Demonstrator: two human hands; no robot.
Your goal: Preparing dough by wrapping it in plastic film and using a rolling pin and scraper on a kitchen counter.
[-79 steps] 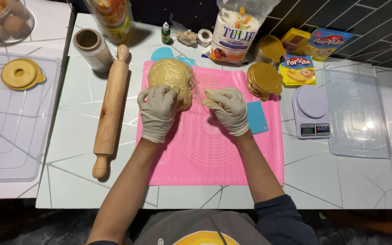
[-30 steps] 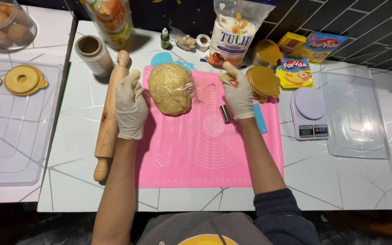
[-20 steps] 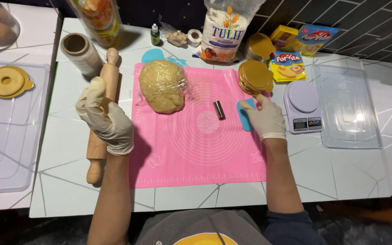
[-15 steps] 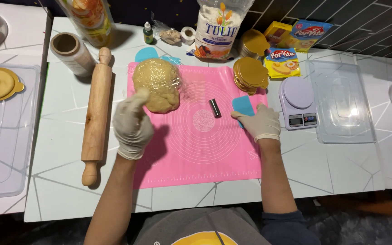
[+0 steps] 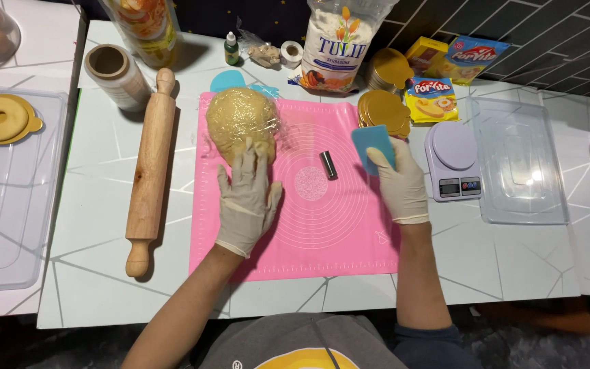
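Note:
A pale yellow ball of dough (image 5: 240, 121) wrapped in clear film rests on the far left part of a pink silicone mat (image 5: 322, 232). My gloved left hand (image 5: 246, 198) lies flat on the mat, its fingertips against the near side of the dough. At the mat's right edge my gloved right hand (image 5: 401, 183) grips a blue plastic scraper (image 5: 371, 145). A small dark metal cylinder (image 5: 328, 165) lies on the mat between the two hands.
A wooden rolling pin (image 5: 150, 167) lies left of the mat. Behind are a film roll (image 5: 114, 74), a flour bag (image 5: 334, 44), gold round boards (image 5: 381, 109) and snack packets (image 5: 430, 99). A kitchen scale (image 5: 451, 160) and clear tray (image 5: 520, 160) sit right; another clear tray (image 5: 8, 205) left.
My left hand left the rolling pin and came to the dough. My right hand moved from the gold boards to the blue scraper and gripped it.

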